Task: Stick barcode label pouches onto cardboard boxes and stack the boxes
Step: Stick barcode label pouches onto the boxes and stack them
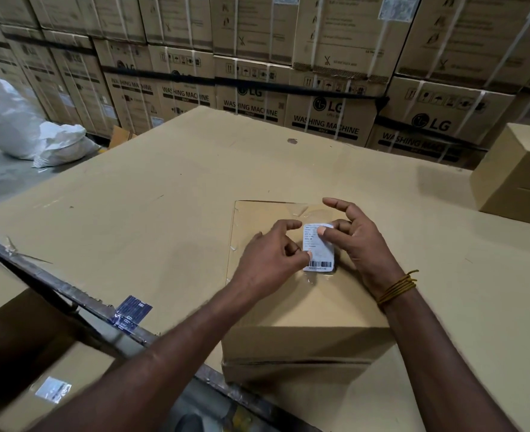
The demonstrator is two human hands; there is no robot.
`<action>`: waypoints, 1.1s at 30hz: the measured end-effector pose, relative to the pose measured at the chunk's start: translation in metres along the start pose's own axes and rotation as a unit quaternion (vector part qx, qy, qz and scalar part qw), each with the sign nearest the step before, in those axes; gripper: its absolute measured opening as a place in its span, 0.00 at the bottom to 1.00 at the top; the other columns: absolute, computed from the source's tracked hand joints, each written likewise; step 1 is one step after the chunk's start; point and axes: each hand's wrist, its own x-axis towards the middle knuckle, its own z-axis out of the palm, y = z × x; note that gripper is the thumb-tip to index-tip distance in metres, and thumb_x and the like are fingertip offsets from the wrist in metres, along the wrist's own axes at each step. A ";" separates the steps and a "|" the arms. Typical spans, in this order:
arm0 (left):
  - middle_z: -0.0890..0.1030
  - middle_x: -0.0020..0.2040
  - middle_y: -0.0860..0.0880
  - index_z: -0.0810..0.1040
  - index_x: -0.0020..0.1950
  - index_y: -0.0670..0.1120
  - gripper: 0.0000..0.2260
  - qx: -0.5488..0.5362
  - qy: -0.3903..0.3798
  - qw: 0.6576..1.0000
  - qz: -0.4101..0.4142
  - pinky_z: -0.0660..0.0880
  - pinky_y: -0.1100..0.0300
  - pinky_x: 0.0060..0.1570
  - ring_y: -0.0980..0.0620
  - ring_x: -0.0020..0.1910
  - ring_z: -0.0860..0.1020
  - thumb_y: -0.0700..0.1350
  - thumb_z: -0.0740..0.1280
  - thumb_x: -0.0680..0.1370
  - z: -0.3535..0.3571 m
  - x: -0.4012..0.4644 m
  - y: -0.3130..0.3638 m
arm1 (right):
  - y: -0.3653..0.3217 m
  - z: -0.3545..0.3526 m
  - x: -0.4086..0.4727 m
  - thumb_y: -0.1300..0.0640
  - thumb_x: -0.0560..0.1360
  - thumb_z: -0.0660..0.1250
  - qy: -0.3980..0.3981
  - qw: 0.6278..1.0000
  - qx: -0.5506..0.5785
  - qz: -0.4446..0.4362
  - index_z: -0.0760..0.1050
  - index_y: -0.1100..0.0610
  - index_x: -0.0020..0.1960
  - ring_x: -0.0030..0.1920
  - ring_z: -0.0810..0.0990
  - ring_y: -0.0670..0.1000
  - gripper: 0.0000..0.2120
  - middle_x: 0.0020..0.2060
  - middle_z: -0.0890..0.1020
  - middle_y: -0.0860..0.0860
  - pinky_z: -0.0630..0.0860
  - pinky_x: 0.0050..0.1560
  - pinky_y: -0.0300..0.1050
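both hands pinch the pouch (318, 247) on the box (304, 304), left hand (270, 260) at its near edge, right hand (357, 241) at its top, likely to seat it flat.

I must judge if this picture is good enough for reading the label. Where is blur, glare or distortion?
Head view: the white barcode label on the brown cardboard box is sharp enough to show bars, but its small text is unreadable; the clear plastic pouch catches faint glare; the forearms blur toward the bottom edge; the wide lens bends the stacked washing machine cartons behind.
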 end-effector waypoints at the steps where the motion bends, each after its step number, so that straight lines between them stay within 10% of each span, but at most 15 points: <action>1: 0.84 0.40 0.55 0.72 0.69 0.52 0.21 0.010 -0.004 1.000 -0.002 0.69 0.41 0.68 0.62 0.40 0.79 0.48 0.70 0.77 0.001 0.000 0.002 | 0.001 -0.001 0.000 0.64 0.76 0.70 0.000 1.000 0.000 -0.006 0.72 0.50 0.68 0.43 0.83 0.48 0.23 0.36 0.78 0.54 0.77 0.42 0.35; 7: 0.85 0.42 0.54 0.81 0.53 0.51 0.12 -0.002 -0.018 1.000 -0.006 0.70 0.41 0.66 0.54 0.44 0.83 0.53 0.67 0.72 0.002 -0.003 0.008 | -0.001 -0.001 -0.002 0.65 0.77 0.69 0.006 1.000 0.001 -0.026 0.72 0.51 0.68 0.40 0.80 0.47 0.22 0.37 0.74 0.58 0.74 0.38 0.33; 20: 0.86 0.42 0.47 0.80 0.51 0.52 0.14 -0.076 -0.054 0.995 -0.021 0.74 0.37 0.61 0.41 0.45 0.83 0.56 0.66 0.69 0.003 0.000 0.001 | -0.002 0.003 -0.005 0.66 0.76 0.69 0.010 0.998 0.028 -0.050 0.72 0.51 0.68 0.45 0.82 0.50 0.23 0.41 0.77 0.60 0.79 0.46 0.40; 33: 0.86 0.49 0.43 0.81 0.57 0.42 0.08 -0.192 -0.078 0.978 -0.036 0.75 0.62 0.38 0.52 0.40 0.81 0.43 0.67 0.81 -0.010 0.008 0.004 | -0.001 0.006 -0.004 0.57 0.78 0.69 0.056 0.997 0.015 -0.043 0.72 0.52 0.68 0.46 0.83 0.50 0.19 0.39 0.81 0.56 0.79 0.53 0.47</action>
